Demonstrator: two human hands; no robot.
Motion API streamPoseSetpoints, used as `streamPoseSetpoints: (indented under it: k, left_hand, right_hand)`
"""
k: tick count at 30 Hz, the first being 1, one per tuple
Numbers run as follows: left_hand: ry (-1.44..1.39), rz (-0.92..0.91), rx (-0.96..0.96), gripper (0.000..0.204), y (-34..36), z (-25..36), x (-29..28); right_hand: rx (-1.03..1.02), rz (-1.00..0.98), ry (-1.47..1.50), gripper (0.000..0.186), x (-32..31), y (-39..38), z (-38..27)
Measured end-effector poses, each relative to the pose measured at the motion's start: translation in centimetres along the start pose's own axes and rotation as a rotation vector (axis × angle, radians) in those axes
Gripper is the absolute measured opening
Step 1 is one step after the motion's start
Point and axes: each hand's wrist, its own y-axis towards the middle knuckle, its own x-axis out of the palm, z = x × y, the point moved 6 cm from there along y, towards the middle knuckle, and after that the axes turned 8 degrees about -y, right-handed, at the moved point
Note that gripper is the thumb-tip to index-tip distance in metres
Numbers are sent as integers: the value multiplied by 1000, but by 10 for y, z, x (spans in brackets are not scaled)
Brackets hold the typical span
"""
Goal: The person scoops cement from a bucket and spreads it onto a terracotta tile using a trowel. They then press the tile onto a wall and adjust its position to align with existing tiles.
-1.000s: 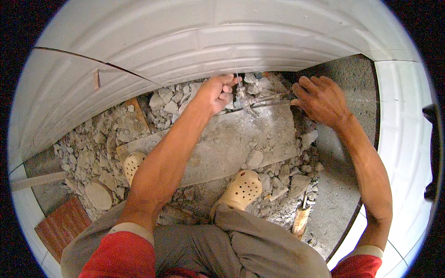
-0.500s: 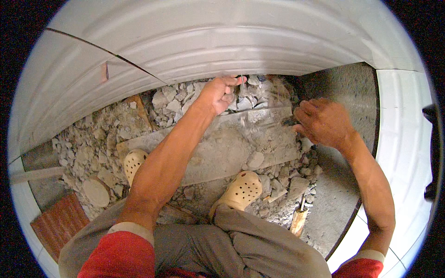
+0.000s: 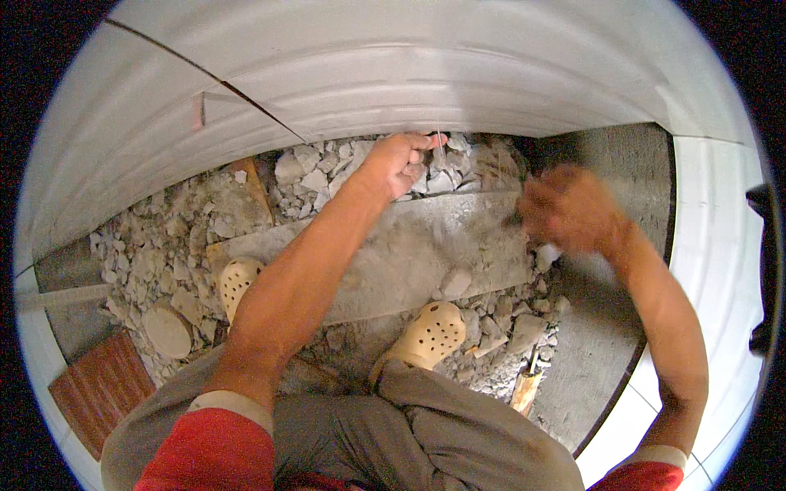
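My left hand (image 3: 399,166) reaches to the foot of the white wall. Its fingers are closed around a thin, pale metal rod (image 3: 440,144), which stands roughly upright over grey rubble (image 3: 334,161). To its right, my right hand (image 3: 571,209) is curled into a fist and blurred by motion. A dark handle end (image 3: 513,221) shows at the fist; the rest of that tool is smeared, and its kind cannot be made out. Between my hands and my feet lies a flat grey slab (image 3: 393,245), dusty, with a loose chunk (image 3: 456,283) on it.
A ribbed white wall (image 3: 368,74) bounds the far side. My cream clogs (image 3: 432,331) stand at the slab's near edge amid broken rubble (image 3: 168,245). A wooden-handled tool (image 3: 526,388) lies at right, a round piece (image 3: 168,331) and a brown panel (image 3: 102,389) at left.
My right hand is more blurred and has shifted slightly. My left hand stays closed on the rod, a little further right in the picture. The whole view has shifted slightly.
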Motion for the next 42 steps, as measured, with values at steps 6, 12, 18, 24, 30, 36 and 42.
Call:
streamPoseSetpoints:
  k: [6,12,18,24,30,36,42]
  left_hand:
    - [-60,-48,-6,23,4,2,2]
    - [5,4,1,20,1,1,2]
    - [-16,-40,14,24,3,5,3]
    - [13,-7,-17,24,5,0,-2]
    - [-14,-18,-35,14,-5,1,3]
    - [18,-4,-84,27,3,3,8]
    - [-100,54,-195,27,15,1,1]
  right_hand:
    - [62,59,-27,34,-9,-4,7]
    - [25,24,-76,37,-17,11,13]
    - [-44,47,46,34,-2,-7,-3]
    - [168,180,-120,30,1,-2,29]
    - [336,-66,119,31,23,-45,-8]
    - [957,-150,1248,30,18,-97,-76]
    - [1368,341,2364,34,-11,-69,-157]
